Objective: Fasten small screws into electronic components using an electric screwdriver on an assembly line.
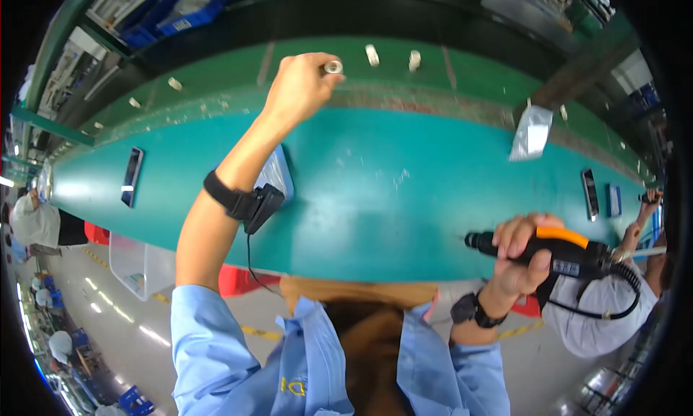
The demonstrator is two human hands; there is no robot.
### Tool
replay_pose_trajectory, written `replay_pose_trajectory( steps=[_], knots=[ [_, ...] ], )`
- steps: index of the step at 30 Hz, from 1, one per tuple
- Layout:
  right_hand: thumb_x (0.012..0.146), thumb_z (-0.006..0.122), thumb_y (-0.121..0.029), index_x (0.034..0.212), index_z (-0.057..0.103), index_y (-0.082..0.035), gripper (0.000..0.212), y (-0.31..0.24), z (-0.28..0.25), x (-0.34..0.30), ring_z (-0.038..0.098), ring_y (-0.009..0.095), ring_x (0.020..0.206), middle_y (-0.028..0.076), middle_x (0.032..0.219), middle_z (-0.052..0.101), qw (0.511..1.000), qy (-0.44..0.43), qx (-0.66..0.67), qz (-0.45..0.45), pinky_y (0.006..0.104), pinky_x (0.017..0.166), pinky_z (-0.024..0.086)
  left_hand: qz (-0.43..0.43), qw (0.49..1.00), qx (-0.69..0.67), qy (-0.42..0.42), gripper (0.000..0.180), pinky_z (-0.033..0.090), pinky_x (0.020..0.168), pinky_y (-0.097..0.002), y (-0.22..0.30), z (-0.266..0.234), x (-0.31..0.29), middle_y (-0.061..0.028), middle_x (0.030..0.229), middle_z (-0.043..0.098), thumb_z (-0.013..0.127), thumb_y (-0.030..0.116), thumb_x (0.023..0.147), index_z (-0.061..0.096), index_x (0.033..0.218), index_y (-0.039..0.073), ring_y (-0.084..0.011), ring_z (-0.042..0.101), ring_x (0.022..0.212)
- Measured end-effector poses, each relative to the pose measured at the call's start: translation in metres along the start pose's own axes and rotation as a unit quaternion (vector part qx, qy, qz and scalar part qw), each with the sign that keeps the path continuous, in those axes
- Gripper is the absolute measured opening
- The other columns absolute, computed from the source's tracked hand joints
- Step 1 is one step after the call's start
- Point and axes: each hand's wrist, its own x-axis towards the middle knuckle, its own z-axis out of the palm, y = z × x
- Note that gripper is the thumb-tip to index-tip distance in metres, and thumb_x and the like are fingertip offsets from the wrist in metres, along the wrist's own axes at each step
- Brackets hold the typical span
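Note:
My left hand (297, 89) reaches out over the green strip at the far side of the bench. Its fingers are closed on a small whitish cylindrical part (333, 67), whose round end shows between them. My right hand (518, 251) is wrapped round a black electric screwdriver (590, 255) with an orange stripe. The driver lies level above the near right edge of the bench, its tip pointing left and apart from any part. Two similar small whitish parts, one upright-looking (372, 55) and one beside it (414, 60), lie right of my left hand.
Under my left forearm is a blue tray (286, 179) with transparent plastic. Phones lie on the teal bench top (404, 221), one left (132, 176) and one right (590, 194). A plastic bag (532, 133) rests by a green post. A co-worker (603, 311) sits close on the right.

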Motion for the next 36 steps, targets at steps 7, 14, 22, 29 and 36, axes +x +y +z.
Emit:
replay_pose_trajectory(
  steps=[7,14,22,29,36],
  knots=[
    [0.087,0.056,-0.044,0.112,0.048,-0.002,0.05,0.004,0.009,0.005,0.042,0.011,0.05,0.001,0.064,0.045,0.999,-0.041,0.016,-0.009,0.0273,0.05,0.038,0.126,0.972,-0.134,-0.147,0.016,0.052,0.064,-0.0355,0.071,0.055,-0.132,-0.0158,0.087,0.066,0.068,0.001,0.076,0.065,0.091,-0.003,-0.0315,0.065,0.072],
    [0.089,0.054,-0.043,0.114,0.049,-0.002,0.049,0.007,0.021,0.002,0.044,0.012,0.052,0.001,0.066,0.046,0.997,-0.067,0.036,-0.01,0.0288,0.052,0.039,0.011,0.976,-0.157,-0.151,0.02,0.051,0.062,-0.0337,0.069,0.086,-0.189,-0.012,0.092,0.064,0.069,0.001,0.076,0.063,0.095,0.0,-0.0255,0.064,0.071],
    [0.089,0.055,-0.041,0.114,0.049,-0.003,0.046,0.042,0.047,0.016,0.045,0.014,0.054,0.002,0.067,0.046,0.995,-0.071,0.063,-0.026,0.0306,0.054,0.04,-0.009,0.973,-0.197,-0.119,0.023,0.05,0.06,-0.0305,0.063,0.092,-0.194,-0.0079,0.095,0.063,0.072,0.003,0.074,0.063,0.095,0.002,-0.0185,0.059,0.064],
    [0.088,0.059,-0.033,0.111,0.049,-0.002,0.041,0.072,0.06,0.018,0.048,0.015,0.055,0.004,0.067,0.051,0.997,-0.071,0.036,-0.01,0.033,0.057,0.043,-0.041,0.968,-0.207,-0.135,0.038,0.048,0.061,-0.0284,0.068,0.085,-0.192,-0.0073,0.095,0.062,0.075,0.005,0.073,0.061,0.108,0.003,-0.017,0.056,0.063],
    [0.087,0.06,-0.034,0.111,0.05,-0.002,0.041,0.091,0.059,0.022,0.049,0.015,0.055,0.004,0.067,0.052,0.997,-0.066,0.037,-0.011,0.0336,0.057,0.044,-0.106,0.948,-0.283,-0.097,0.045,0.045,0.058,-0.0253,0.053,0.071,-0.185,-0.0063,0.095,0.061,0.075,0.005,0.072,0.06,0.114,0.005,-0.0143,0.053,0.065]
  ],
)
